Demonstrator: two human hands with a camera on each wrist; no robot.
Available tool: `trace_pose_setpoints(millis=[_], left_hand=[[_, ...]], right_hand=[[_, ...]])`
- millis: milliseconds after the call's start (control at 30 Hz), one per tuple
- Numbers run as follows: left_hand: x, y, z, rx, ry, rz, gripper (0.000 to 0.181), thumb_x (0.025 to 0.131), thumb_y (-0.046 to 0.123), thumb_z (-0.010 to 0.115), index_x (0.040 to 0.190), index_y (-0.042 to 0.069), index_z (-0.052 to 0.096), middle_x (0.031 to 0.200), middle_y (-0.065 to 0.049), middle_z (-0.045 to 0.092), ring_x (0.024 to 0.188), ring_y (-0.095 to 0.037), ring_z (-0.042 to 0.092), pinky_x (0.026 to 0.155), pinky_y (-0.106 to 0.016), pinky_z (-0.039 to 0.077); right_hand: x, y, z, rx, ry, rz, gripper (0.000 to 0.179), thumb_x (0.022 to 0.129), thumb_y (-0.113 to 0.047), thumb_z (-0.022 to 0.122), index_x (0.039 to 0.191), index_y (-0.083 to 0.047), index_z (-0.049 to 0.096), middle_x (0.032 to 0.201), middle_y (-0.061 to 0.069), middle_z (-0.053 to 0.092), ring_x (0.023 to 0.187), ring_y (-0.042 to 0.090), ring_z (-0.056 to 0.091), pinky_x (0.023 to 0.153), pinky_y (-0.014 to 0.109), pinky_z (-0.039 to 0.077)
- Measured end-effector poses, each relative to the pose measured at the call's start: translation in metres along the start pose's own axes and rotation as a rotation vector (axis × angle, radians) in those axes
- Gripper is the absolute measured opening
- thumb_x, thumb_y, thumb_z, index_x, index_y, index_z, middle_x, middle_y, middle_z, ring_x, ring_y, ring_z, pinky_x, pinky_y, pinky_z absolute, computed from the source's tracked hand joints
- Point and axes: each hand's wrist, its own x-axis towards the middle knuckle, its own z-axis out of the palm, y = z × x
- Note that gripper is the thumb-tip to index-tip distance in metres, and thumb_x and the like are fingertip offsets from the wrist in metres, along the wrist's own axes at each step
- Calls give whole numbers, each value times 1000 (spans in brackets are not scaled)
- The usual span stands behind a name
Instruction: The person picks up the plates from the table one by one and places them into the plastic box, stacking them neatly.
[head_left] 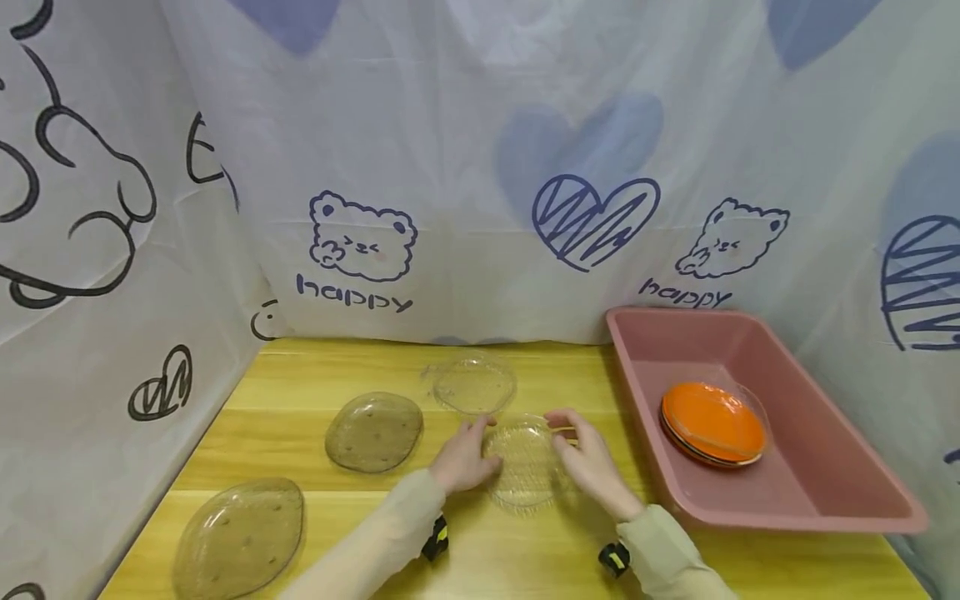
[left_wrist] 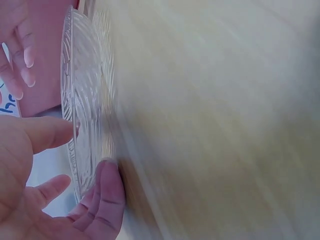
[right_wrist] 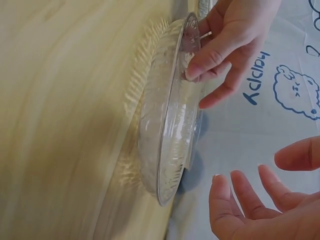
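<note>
A clear ridged plate [head_left: 527, 467] is at the middle of the table. My left hand [head_left: 463, 458] grips its left rim, thumb on top and fingers underneath, as the left wrist view shows. In the right wrist view the same plate [right_wrist: 167, 115] stands out from the left hand [right_wrist: 225, 50], its ridges casting a striped pattern on the wood. My right hand [head_left: 588, 462] is at the plate's right side; in its own wrist view its fingers [right_wrist: 245, 195] are spread, apart from the rim, with nothing between them.
A pink tub [head_left: 813, 504] at the right holds an orange plate [head_left: 712, 421] stacked with others. Behind the held plate lies a clear round dish [head_left: 474, 383]. Two brownish see-through plates [head_left: 373, 433] lie at the left. A printed cloth [head_left: 465, 250] hangs behind the table.
</note>
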Motion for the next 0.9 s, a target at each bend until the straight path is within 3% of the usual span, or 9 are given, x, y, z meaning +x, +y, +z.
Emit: trace_pose_setpoints(millis=[167, 467, 900], left_hand=[[1, 1, 2, -10, -18, 4, 62, 91, 15, 71, 146, 8, 44, 132, -26, 53, 111, -40, 62, 96, -56, 55], [0, 1, -3, 24, 13, 52, 57, 89, 3, 70, 141, 6, 48, 113, -17, 58, 98, -28, 60, 86, -48, 55], [-1, -5, -9, -52, -44, 74, 59, 86, -12, 50, 143, 3, 46, 115, -20, 57, 95, -24, 57, 77, -40, 51]], right_hand=[[-1, 4, -4, 11, 13, 10, 34, 92, 5, 51, 124, 3, 61, 123, 24, 65, 111, 35, 64, 97, 46, 54], [1, 8, -4, 33, 27, -3, 31, 94, 6, 52, 123, 4, 61, 123, 25, 65, 114, 37, 63, 98, 47, 55], [1, 8, 0, 51, 11, 2, 32, 94, 6, 51, 124, 4, 60, 127, 27, 62, 118, 42, 60, 101, 50, 53]])
